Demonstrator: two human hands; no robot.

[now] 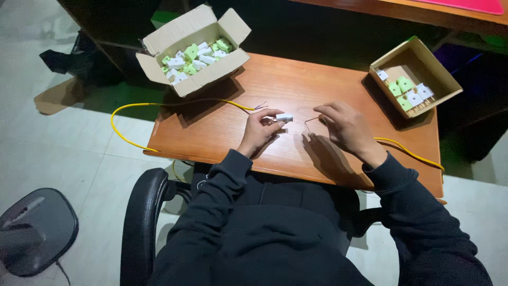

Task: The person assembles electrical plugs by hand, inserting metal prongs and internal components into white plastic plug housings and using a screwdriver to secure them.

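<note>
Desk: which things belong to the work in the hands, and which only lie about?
In use:
left hand holding white plug
right hand holding wire end
yellow cable

Lying about:
left box of plugs
right box of plugs
chair

floor: pale glossy tiles (63, 137) | furn: small wooden table (222, 132), black office chair (143, 222) at near edge, 2nd wooden desk (423, 10) top right | light: dim, dark beyond table

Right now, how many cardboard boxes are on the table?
2. One open box sits at the table's far left corner, full of white and green plugs. A smaller box sits at the far right corner, holding a few plugs. None seems hidden.
</note>
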